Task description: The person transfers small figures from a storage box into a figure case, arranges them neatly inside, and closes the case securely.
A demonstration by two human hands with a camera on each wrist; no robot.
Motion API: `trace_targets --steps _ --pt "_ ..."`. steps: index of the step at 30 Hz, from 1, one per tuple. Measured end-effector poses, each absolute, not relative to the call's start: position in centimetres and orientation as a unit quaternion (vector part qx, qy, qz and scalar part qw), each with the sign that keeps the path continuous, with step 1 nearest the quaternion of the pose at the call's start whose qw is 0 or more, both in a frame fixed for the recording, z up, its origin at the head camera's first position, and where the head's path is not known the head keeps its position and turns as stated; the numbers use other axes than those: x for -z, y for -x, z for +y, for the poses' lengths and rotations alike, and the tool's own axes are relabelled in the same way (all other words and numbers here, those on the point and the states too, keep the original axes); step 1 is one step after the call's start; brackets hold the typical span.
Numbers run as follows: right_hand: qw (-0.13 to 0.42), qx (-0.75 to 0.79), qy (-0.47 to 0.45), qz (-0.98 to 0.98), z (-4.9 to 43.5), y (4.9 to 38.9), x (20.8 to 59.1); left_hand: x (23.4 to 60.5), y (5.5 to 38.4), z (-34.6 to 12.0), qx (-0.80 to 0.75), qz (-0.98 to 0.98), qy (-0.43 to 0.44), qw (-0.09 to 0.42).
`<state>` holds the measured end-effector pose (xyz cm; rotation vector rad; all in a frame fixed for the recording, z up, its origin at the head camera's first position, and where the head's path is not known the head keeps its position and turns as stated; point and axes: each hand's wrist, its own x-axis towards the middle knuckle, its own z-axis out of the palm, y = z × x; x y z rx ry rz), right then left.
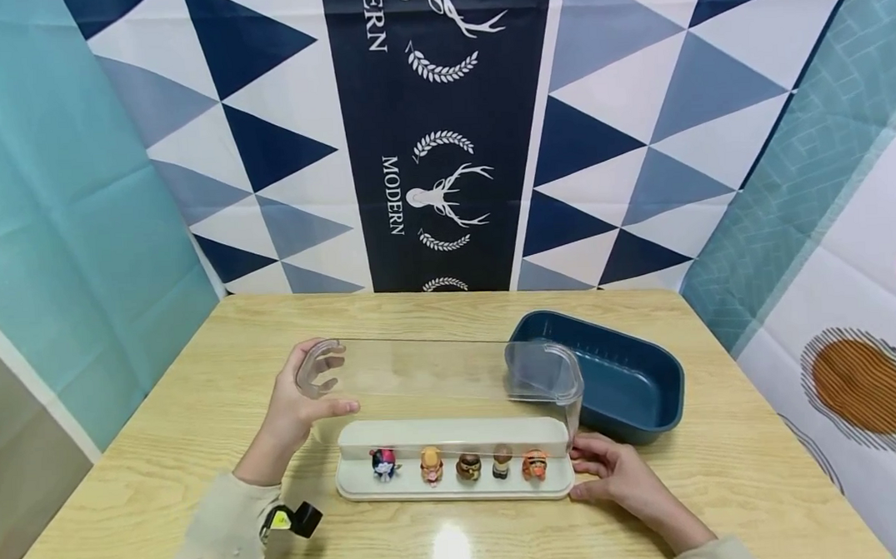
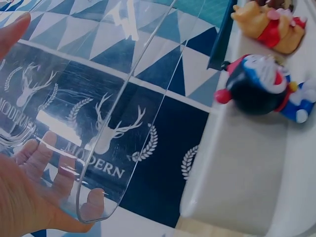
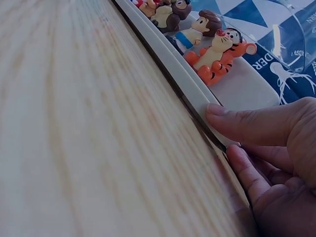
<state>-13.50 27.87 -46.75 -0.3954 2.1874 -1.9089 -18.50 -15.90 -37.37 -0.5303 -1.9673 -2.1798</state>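
Note:
My left hand [image 1: 294, 400] grips the left end of a clear plastic cover [image 1: 422, 368], thumb on the near side and fingers showing through the plastic in the left wrist view. The cover is raised above and behind a white stepped display base [image 1: 455, 433], its right end coming down near the base's right end. Several small cartoon figurines stand in a row on the lower step, among them a tiger [image 3: 222, 57], a yellow bear [image 2: 271, 27] and a dark-haired one [image 2: 259, 84]. My right hand [image 1: 614, 476] holds the base's right end, thumb [image 3: 252, 123] against its rim.
A dark blue plastic bin [image 1: 633, 380] stands behind the base to the right, partly seen through the cover. The wooden table [image 1: 198, 407] reaches back to a patterned cloth wall [image 1: 444, 188]. A black device [image 1: 306, 519] is strapped at the left sleeve.

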Motion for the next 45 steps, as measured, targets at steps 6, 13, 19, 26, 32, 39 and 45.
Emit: trace_targets --steps 6,13,19,26,32,39,45 --pt "0.112 0.654 0.140 0.735 27.9 13.5 46.7 38.1 18.1 -15.4 0.729 -0.661 0.169 0.063" --pt "0.112 0.649 0.125 0.742 27.8 13.4 46.7 38.8 17.6 -14.7 0.715 -0.679 0.155 0.053" --pt "0.106 0.647 0.129 0.744 27.9 13.4 46.7 39.6 17.1 -14.2 0.710 -0.688 0.141 0.054" --pt "0.109 0.656 0.129 0.736 28.0 13.4 46.7 40.4 16.9 -13.9 0.699 -0.701 0.124 0.061" --pt "0.117 0.670 0.151 0.718 28.2 13.5 46.7 41.0 16.8 -13.7 0.680 -0.720 0.117 0.070" --pt "0.119 0.673 0.146 0.715 28.2 13.4 46.6 41.4 16.7 -13.6 0.679 -0.723 0.109 0.067" --pt "0.123 0.667 0.134 0.723 28.0 13.4 46.5 41.8 16.6 -13.7 0.670 -0.734 0.100 0.057"
